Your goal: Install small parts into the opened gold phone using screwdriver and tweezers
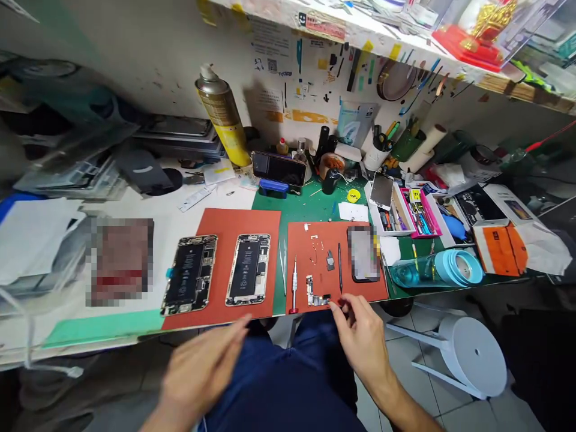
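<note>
My left hand (204, 363) hovers over my lap by the table's front edge, slightly blurred, fingers stretched out and holding nothing visible. Nearest to it are two opened phones, one phone (189, 275) at the left and another phone (248, 270) beside it, both showing black batteries. At the front of the right-hand orange mat (299, 240), my right hand (362, 330) has thumb and fingers drawn together next to an L-shaped phone circuit board (315, 295). A bit of red shows at its fingertips; what they hold is unclear. A screwdriver (294, 285) with a red end lies left of the board.
A black pen-like tool (340, 270) and small parts lie on the right mat, near a phone frame (363, 255). Tweezers (282, 267) lie between the mats. Behind stand a propped phone (279, 168) and spray can (222, 114). A blue bottle (436, 268) lies at right.
</note>
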Demonstrator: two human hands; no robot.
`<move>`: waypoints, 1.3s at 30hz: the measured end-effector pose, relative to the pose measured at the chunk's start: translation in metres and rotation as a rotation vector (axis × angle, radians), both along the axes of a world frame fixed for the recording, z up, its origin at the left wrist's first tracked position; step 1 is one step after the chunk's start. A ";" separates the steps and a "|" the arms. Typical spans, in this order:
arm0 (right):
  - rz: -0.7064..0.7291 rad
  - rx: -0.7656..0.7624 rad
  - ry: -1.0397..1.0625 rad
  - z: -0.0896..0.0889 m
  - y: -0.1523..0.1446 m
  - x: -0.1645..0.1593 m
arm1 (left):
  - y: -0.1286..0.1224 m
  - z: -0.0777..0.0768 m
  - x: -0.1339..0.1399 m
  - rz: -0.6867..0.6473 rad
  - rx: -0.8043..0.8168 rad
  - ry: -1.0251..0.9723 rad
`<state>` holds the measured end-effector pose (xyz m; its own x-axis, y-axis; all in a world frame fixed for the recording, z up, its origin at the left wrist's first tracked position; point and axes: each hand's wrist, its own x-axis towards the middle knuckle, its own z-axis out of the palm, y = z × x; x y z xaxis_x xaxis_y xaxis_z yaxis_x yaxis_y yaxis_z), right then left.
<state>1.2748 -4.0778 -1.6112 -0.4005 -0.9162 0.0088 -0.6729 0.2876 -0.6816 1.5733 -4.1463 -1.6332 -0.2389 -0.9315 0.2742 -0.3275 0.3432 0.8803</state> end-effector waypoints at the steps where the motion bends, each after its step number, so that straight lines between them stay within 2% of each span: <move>1: -0.021 0.036 -0.003 -0.004 -0.005 0.001 | 0.011 -0.004 -0.017 -0.069 -0.068 -0.053; 3: -0.060 0.093 -0.033 -0.011 -0.015 0.005 | 0.026 -0.010 -0.043 -0.190 -0.091 -0.109; 5: -0.087 0.118 -0.072 -0.016 -0.022 0.010 | 0.035 -0.012 -0.058 -0.191 -0.085 -0.112; 11: -0.072 0.078 -0.170 -0.015 -0.024 0.014 | 0.040 0.000 -0.065 -0.254 -0.072 -0.091; 13: -0.071 0.051 -0.206 -0.009 -0.019 0.012 | 0.036 0.008 -0.067 -0.203 0.051 -0.091; 16: -0.053 0.002 -0.415 0.002 -0.008 0.010 | 0.025 0.018 -0.073 -0.109 0.420 -0.059; 18: -0.038 -0.043 -0.594 0.012 -0.002 0.012 | 0.015 0.025 -0.078 -0.125 0.675 0.021; 20: -0.018 -0.081 -0.694 0.022 0.001 0.016 | 0.004 0.032 -0.081 -0.178 0.851 0.118; 22: 0.011 -0.098 -0.737 0.030 0.000 0.022 | -0.003 0.039 -0.081 -0.207 0.930 0.179; 25: 0.005 -0.106 -0.834 0.035 -0.005 0.036 | -0.006 0.044 -0.077 -0.180 0.937 0.230; 30: -0.024 -0.080 -1.013 0.028 -0.013 0.065 | 0.004 0.033 -0.065 -0.025 0.896 0.396; 32: 0.001 -0.104 -0.945 0.027 -0.014 0.075 | 0.007 0.029 -0.060 -0.019 0.873 0.415; 33: 0.028 -0.145 -0.846 0.027 -0.014 0.079 | 0.008 0.029 -0.057 -0.030 0.867 0.418; 36: 0.210 -0.425 -0.309 0.030 -0.010 0.083 | 0.012 0.031 -0.046 -0.052 0.916 0.494; 39: 0.429 -0.708 0.220 0.029 -0.004 0.081 | 0.016 0.036 -0.033 -0.097 1.038 0.667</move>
<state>1.3555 -4.0816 -1.5826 0.0579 -0.7370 0.6734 -0.7642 -0.4667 -0.4452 1.5400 -4.1303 -1.5969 -0.4163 -0.7665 -0.4890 0.2768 -0.6192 0.7349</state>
